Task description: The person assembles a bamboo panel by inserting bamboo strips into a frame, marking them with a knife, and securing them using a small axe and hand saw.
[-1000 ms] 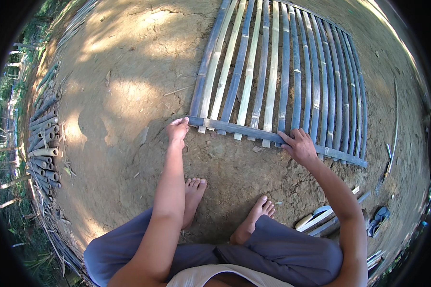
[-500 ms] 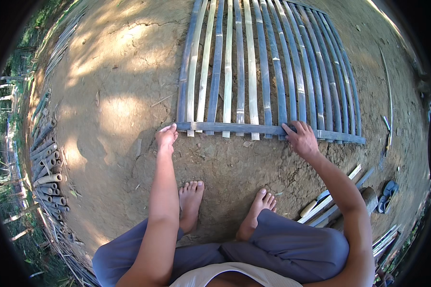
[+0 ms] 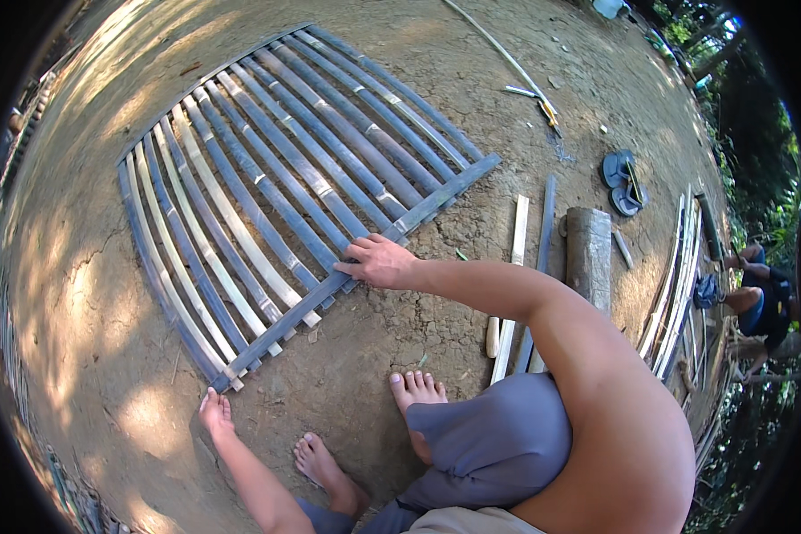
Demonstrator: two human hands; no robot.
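A panel of spaced bamboo slats (image 3: 260, 179), some dark and some pale, lies on the ground in front of me. A dark bamboo crosspiece (image 3: 448, 190) runs over the slats' near ends, and several ends stick out past it. At the crosspiece's left end, my left hand (image 3: 216, 412) is closed with its thumb and curled fingers against the tip. Farther along, near the middle, my right hand (image 3: 379, 262) grips the same crosspiece, its fingers lying over the top edge. The undersides of both grips are hidden.
On the right lie a pale strip (image 3: 519, 231), a dark strip (image 3: 544, 209) and a thick log (image 3: 587, 254). Dark sandals (image 3: 626, 182) rest beyond, near a tool with a yellowish handle (image 3: 547, 112). Another person (image 3: 761, 294) sits at the far right, behind long poles (image 3: 676, 276).
My view has turned to the right, so the panel appears slanted and farther left. Both hands stay at about the same places on the crosspiece.
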